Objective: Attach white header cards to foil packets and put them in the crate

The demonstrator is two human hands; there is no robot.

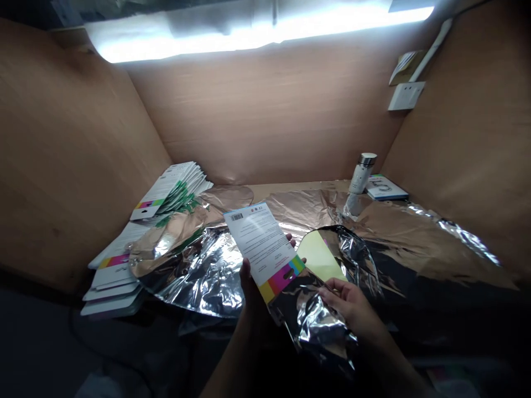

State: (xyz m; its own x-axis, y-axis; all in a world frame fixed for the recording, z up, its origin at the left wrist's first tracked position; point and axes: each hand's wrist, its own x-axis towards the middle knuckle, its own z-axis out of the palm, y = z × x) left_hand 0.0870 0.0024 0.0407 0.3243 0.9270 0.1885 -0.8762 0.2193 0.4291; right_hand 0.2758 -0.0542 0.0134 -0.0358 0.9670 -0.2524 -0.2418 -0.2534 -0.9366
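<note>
My left hand [251, 290] is wrapped around a white printed card sleeve [265, 243] from below, with the thumb at its left edge and fingertips showing on the right. The sleeve has a barcode, small text and a rainbow band with a hang hole. Crumpled silver foil [319, 318], like a flat foil balloon, extends from the sleeve's lower end. My right hand [350, 307] pinches this foil between thumb and fingers. Just beyond those fingers is a pale yellow sheet [319, 257], partly behind the sleeve. Whether the sleeve and foil are joined is hidden.
Large flat silver foil pieces [203, 276] cover much of the table. Fanned white card sleeves [170, 185] lie at the left, with another stack [116, 282] nearer. A white bottle [362, 174] stands at the back right beside a pack marked 5 [385, 188]. Wooden panels enclose three sides.
</note>
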